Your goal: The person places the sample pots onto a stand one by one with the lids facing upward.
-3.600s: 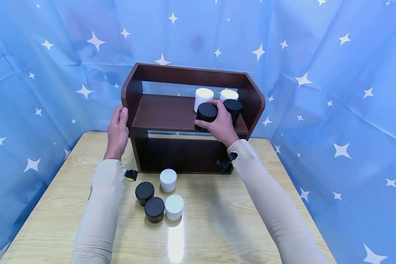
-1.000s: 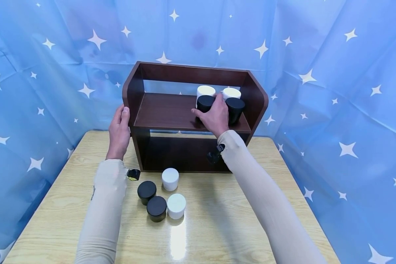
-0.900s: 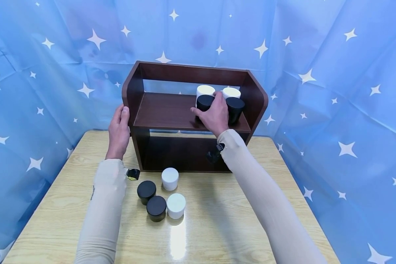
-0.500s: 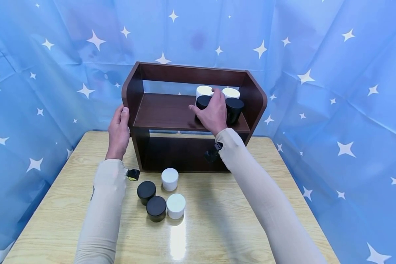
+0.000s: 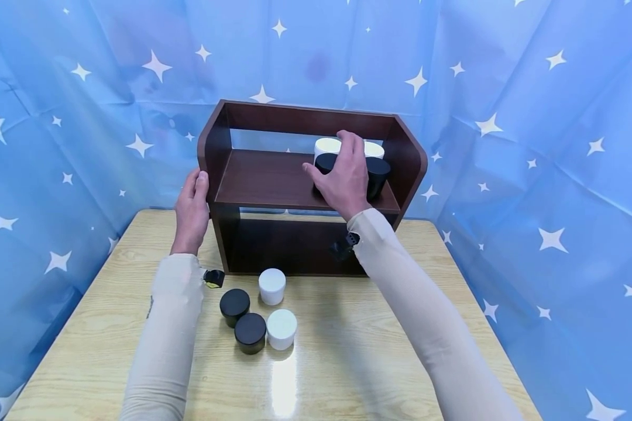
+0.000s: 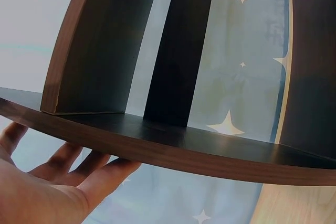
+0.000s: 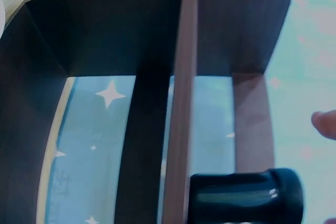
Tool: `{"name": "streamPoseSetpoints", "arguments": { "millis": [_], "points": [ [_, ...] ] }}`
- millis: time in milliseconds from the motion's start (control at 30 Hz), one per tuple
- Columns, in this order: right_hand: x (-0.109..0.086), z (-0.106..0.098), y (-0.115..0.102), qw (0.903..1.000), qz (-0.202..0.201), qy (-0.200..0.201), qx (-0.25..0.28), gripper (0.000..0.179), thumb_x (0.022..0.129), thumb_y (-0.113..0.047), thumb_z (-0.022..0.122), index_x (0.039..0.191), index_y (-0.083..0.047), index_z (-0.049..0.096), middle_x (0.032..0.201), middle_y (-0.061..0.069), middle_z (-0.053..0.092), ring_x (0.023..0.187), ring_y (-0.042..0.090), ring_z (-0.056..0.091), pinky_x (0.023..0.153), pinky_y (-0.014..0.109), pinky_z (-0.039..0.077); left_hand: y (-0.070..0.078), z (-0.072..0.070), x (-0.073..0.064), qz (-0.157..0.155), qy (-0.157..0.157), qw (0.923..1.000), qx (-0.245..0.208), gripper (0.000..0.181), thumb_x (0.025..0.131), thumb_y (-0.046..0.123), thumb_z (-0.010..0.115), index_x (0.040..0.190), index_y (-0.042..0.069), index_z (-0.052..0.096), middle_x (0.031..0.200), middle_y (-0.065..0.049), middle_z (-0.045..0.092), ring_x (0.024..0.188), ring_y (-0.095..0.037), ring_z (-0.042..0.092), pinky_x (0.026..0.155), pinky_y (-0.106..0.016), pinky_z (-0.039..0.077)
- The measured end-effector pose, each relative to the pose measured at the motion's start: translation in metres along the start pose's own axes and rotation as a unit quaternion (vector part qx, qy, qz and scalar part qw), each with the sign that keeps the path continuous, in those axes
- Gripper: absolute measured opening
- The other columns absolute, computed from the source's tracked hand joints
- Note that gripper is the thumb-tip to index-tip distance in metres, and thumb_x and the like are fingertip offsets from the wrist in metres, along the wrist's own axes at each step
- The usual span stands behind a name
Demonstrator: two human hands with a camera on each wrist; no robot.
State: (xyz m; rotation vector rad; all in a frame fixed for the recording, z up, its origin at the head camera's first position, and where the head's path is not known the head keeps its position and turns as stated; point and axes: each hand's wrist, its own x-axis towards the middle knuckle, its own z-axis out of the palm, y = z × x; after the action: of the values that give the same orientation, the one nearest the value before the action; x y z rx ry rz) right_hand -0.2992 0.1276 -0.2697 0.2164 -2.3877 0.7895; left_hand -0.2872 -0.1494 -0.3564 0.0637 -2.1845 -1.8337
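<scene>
Dark brown wood forms the two-tier shelf unit, which stands on the pale, wood-grained worktop. Four jars stand close together towards the right end of its upper board: the near-left black jar and the near-right black jar at the front, the back-left white jar and the back-right white jar behind them. The right hand is just above and beside the near-left black jar, its thumb and fingers spread apart; the right wrist view shows a fingertip clear of a black jar's top, though whether other fingers touch one cannot be told. The left hand rests against the outside of the unit's left panel, its fingers extended along the wood. On the worktop, in front of the unit, a rear white jar and a front white jar stand to the right of a rear black jar and a front black jar. Behind everything hangs a blue curtain patterned with white stars
</scene>
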Motion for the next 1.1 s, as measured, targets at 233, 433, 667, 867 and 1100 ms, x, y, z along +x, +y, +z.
{"name": "streamPoseSetpoints", "arguments": {
  "millis": [233, 433, 667, 867, 1100],
  "points": [
    [-0.008, -0.008, -0.009, 0.9983, -0.05, 0.026, 0.013, 0.078, 0.085, -0.045, 0.078, 0.143, -0.004, 0.046, 0.143, 0.015, 0.051, 0.129, 0.028, 0.052, 0.11, 0.038, 0.049, 0.0, -0.001, 0.0, -0.003, -0.005, 1.0, 0.0, 0.055, 0.101, 0.067, 0.032, 0.151, 0.046, 0.035, 0.159, 0.003, 0.041, 0.148, -0.021, 0.033, 0.124, -0.055, 0.025],
    [-0.021, -0.012, -0.018, 0.992, -0.081, 0.023, 0.094, 0.071, 0.083, -0.039, 0.082, 0.136, -0.002, 0.052, 0.135, 0.016, 0.058, 0.119, 0.03, 0.061, 0.098, 0.039, 0.056, -0.001, 0.0, 0.002, -0.005, -0.003, 1.0, -0.003, 0.057, 0.101, 0.065, 0.033, 0.154, 0.043, 0.033, 0.16, 0.003, 0.041, 0.149, -0.021, 0.033, 0.125, -0.054, 0.025],
    [-0.043, -0.01, -0.02, 0.9739, -0.097, -0.022, 0.204, 0.066, 0.082, -0.027, 0.084, 0.134, -0.003, 0.053, 0.132, 0.016, 0.063, 0.112, 0.025, 0.069, 0.091, 0.044, 0.06, -0.001, 0.001, 0.002, -0.001, 0.0, 1.0, -0.003, 0.054, 0.102, 0.064, 0.033, 0.152, 0.045, 0.036, 0.158, 0.002, 0.044, 0.148, -0.021, 0.035, 0.125, -0.054, 0.026],
    [-0.054, -0.004, -0.017, 0.9319, -0.157, -0.136, 0.297, 0.065, 0.085, -0.011, 0.081, 0.14, -0.005, 0.046, 0.135, 0.014, 0.061, 0.109, 0.023, 0.071, 0.092, 0.039, 0.06, 0.0, 0.001, 0.002, -0.005, 0.005, 1.0, -0.005, 0.055, 0.101, 0.065, 0.034, 0.152, 0.044, 0.036, 0.159, 0.003, 0.042, 0.149, -0.02, 0.034, 0.125, -0.052, 0.025],
    [-0.064, 0.005, -0.012, 0.8897, -0.195, -0.229, 0.344, 0.068, 0.083, -0.004, 0.08, 0.141, -0.006, 0.045, 0.133, 0.017, 0.062, 0.11, 0.023, 0.07, 0.088, 0.034, 0.06, -0.001, 0.002, 0.002, -0.003, 0.007, 1.0, -0.006, 0.055, 0.102, 0.064, 0.034, 0.152, 0.043, 0.036, 0.159, 0.004, 0.042, 0.148, -0.019, 0.034, 0.126, -0.051, 0.025]
  ]
}}
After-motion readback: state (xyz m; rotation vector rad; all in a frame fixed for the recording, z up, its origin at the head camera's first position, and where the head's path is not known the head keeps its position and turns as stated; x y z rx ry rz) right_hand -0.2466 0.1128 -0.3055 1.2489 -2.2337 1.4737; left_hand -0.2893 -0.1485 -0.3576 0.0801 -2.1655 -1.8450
